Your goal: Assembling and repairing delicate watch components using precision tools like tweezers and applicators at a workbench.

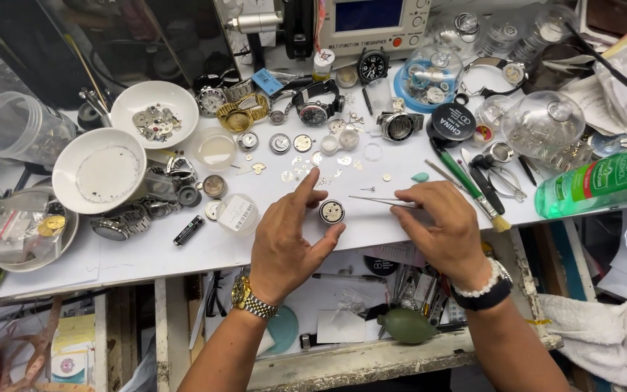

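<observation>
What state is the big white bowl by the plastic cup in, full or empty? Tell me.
Partly filled: the bowl holds a small heap of metal watch parts, with bare white around it.
</observation>
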